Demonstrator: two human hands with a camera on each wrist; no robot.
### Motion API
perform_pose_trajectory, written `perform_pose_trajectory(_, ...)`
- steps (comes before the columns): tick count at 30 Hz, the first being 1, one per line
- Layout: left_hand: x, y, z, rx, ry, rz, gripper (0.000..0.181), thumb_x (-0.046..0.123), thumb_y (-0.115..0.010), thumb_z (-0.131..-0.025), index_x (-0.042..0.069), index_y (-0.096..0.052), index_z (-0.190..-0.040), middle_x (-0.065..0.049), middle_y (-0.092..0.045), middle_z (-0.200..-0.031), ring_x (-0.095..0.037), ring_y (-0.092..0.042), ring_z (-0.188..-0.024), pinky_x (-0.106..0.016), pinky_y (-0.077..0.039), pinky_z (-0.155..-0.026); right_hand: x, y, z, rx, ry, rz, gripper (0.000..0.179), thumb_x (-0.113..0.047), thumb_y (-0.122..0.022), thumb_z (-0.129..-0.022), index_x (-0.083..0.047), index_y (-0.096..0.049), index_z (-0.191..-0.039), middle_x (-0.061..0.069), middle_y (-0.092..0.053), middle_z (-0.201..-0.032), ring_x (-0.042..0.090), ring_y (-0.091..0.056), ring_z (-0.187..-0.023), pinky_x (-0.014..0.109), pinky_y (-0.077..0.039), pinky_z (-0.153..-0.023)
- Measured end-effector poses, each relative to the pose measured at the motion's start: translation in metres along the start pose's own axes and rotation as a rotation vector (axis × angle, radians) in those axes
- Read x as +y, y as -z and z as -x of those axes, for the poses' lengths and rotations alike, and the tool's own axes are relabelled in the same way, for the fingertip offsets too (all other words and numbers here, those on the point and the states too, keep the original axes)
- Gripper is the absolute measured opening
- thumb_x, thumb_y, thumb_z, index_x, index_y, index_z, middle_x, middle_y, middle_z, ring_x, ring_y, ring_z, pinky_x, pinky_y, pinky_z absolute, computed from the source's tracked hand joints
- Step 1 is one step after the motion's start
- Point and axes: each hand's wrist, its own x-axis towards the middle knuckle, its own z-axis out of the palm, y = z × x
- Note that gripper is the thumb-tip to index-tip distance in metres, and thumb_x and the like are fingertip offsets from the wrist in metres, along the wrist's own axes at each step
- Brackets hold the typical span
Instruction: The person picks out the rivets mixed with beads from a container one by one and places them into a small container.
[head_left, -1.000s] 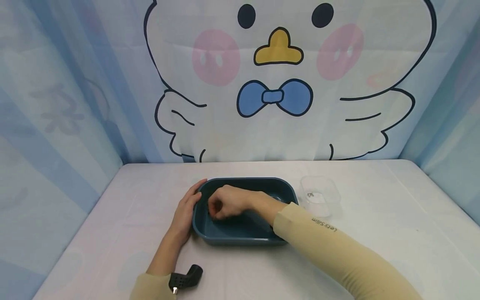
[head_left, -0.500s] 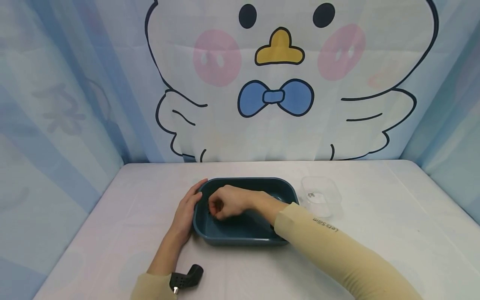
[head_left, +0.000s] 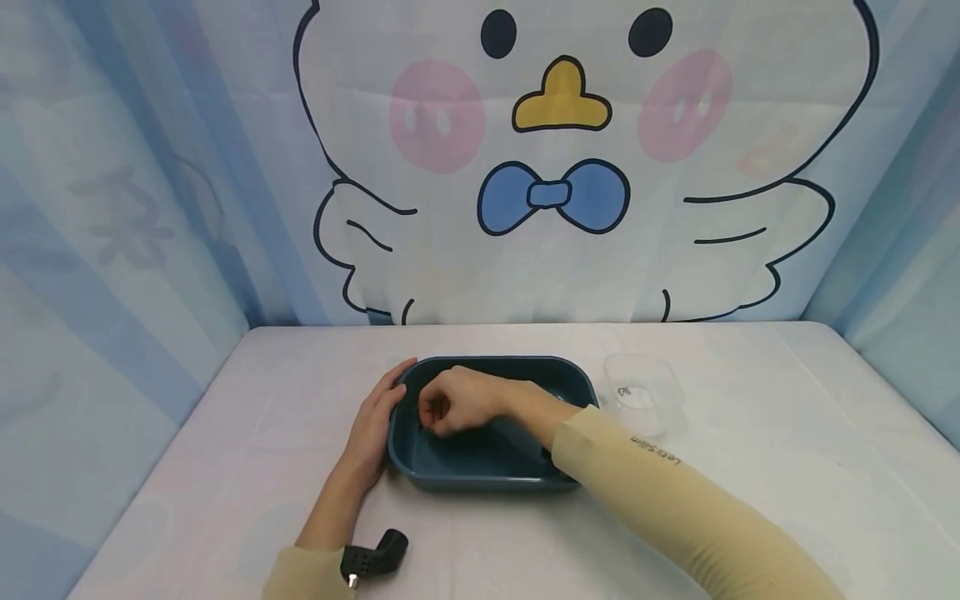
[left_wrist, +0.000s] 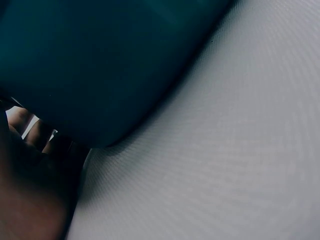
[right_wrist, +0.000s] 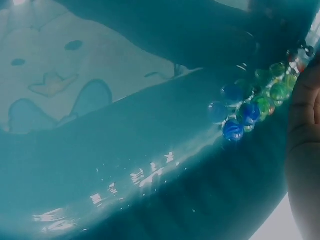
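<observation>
A dark teal basin (head_left: 487, 483) stands on the table, and its glossy wall (left_wrist: 110, 65) fills the top of the left wrist view. My left hand (head_left: 366, 433) rests along its left end, fingers extended toward the back corner and thumb at the rim. My right hand (head_left: 465, 402) reaches down inside with bent fingers, near the left end. In the right wrist view, several glass marbles (right_wrist: 248, 114), blue and green, lie clustered beside that hand's fingers (right_wrist: 306, 107). The right fingertips are hidden, so whether they pinch a marble cannot be told.
A clear plastic box (head_left: 643, 392) with small marks or items in it sits right of the basin. The white-covered table (head_left: 750, 433) ends at a patterned curtain (head_left: 555, 275). A black wrist device (head_left: 375, 557) sticks out from the left sleeve.
The right hand stays at the basin's left end and has lifted very slightly. The left hand keeps its place on the basin. The whole view shifts a little.
</observation>
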Motion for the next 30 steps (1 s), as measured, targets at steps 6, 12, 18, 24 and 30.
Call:
perform_pose_trajectory(6,0.0,0.0,0.0,-0.005,0.004,0.005,0.047,0.023,-0.032,-0.109,0.016,-0.041,-0.155,-0.006,-0.032,-0.161,-0.026,-0.026,-0.148,-0.051,-0.017,-0.12,0.0,0.006,0.004,0.052,0.02,-0.029,0.009,-0.003,-0.068,-0.089,-0.01,-0.069,-0.094,0.001,-0.067,-0.089,0.01,-0.059,-0.078,0.023,-0.052,-0.074)
perform_pose_trajectory(12,-0.002,0.0,-0.001,-0.004,0.009,-0.004,0.048,0.023,-0.032,-0.109,0.017,-0.041,-0.155,-0.006,-0.032,-0.161,-0.026,-0.025,-0.148,-0.052,-0.017,-0.12,0.003,0.012,0.007,0.112,0.032,-0.068,0.009,-0.003,-0.067,-0.089,-0.009,-0.07,-0.096,0.0,-0.068,-0.091,0.01,-0.061,-0.079,0.024,-0.053,-0.076)
perform_pose_trajectory(18,-0.002,0.0,-0.001,0.003,0.02,0.001,0.047,0.023,-0.032,-0.108,0.018,-0.042,-0.154,-0.006,-0.034,-0.16,-0.025,-0.026,-0.148,-0.05,-0.018,-0.12,0.003,0.018,0.013,0.183,0.074,-0.13,0.007,-0.003,-0.067,-0.091,-0.005,-0.071,-0.096,-0.003,-0.067,-0.086,0.01,-0.062,-0.077,0.025,-0.053,-0.075)
perform_pose_trajectory(24,0.0,0.0,-0.001,0.001,0.017,-0.008,0.047,0.023,-0.032,-0.109,0.018,-0.042,-0.154,-0.007,-0.034,-0.16,-0.026,-0.028,-0.147,-0.05,-0.019,-0.12,0.001,0.022,0.016,0.225,0.104,-0.157,0.006,-0.004,-0.066,-0.092,-0.005,-0.071,-0.096,-0.002,-0.067,-0.085,0.012,-0.062,-0.076,0.027,-0.053,-0.073)
perform_pose_trajectory(30,0.001,-0.001,-0.002,0.001,0.012,-0.008,0.047,0.023,-0.032,-0.109,0.015,-0.041,-0.155,-0.007,-0.035,-0.159,-0.026,-0.031,-0.145,-0.049,-0.021,-0.119,-0.002,0.025,0.017,0.246,0.115,-0.195,0.008,-0.004,-0.066,-0.093,-0.001,-0.071,-0.099,-0.001,-0.067,-0.086,0.014,-0.063,-0.076,0.028,-0.054,-0.072)
